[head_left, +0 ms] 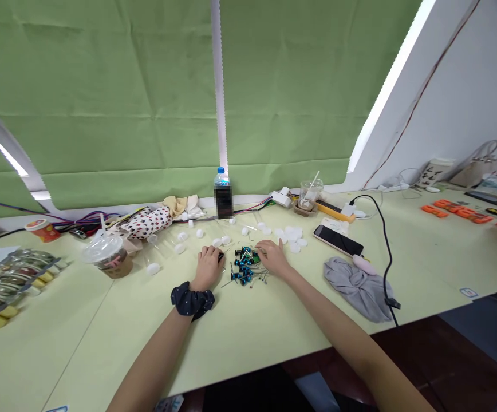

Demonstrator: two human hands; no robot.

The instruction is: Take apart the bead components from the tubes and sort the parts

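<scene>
In the middle of the table lies a pile of small blue-and-black parts with thin metal pins. Left of it is my left hand, its fingers curled around a small black piece; a dark dotted scrunchie is on that wrist. My right hand rests at the pile's right edge, fingers apart and fingertips touching or very near the parts. Some of its fingertips are hard to make out. White round caps lie scattered behind both hands, with clear tubes to the left.
A lidded drink cup and a rack of jar-like clear items stand left. A bottle stands at the back. To the right are a phone, a grey cloth, a black cable and orange items.
</scene>
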